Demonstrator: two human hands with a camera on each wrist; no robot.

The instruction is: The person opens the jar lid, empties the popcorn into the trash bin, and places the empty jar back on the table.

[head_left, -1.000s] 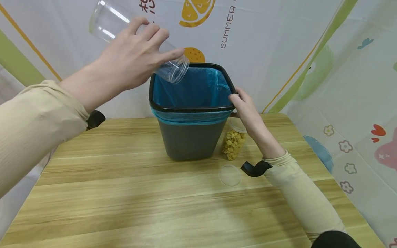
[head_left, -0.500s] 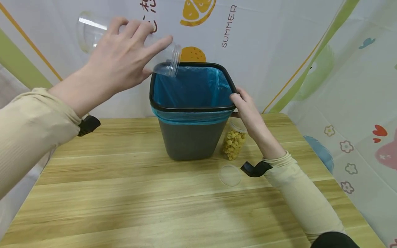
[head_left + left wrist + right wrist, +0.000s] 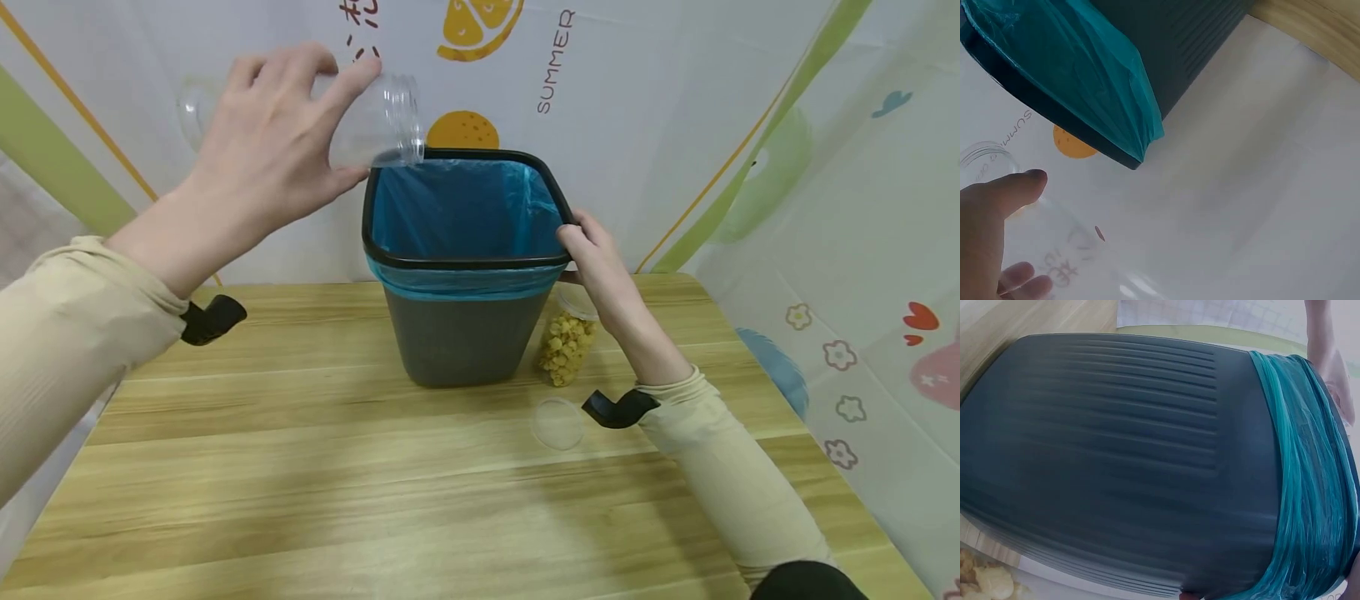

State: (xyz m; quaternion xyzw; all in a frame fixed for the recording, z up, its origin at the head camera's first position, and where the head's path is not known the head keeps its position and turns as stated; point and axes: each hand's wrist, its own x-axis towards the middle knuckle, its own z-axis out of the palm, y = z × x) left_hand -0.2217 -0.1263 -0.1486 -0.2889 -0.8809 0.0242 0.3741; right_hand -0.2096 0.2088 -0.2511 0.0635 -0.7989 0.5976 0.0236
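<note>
By the back left corner of the bin [image 3: 462,342], a clear jar [image 3: 372,125] is held up on its side, with its open mouth toward the bin. I can't tell if they touch. The jar looks light, hard and a bit slippery, so its round middle seems the best place to hold. The left hand [image 3: 262,137] has its back up and its fingers curled wide round that middle. At the bin's right side, the right hand [image 3: 600,258] pinches the stiff edge, thumb on top. A thin, soft blue bag [image 3: 450,212] lines the bin. On the desk [image 3: 300,492], a jar of yellow puffs [image 3: 566,346] stands just right of the bin, and a round lid [image 3: 557,423] lies in front of it.
</note>
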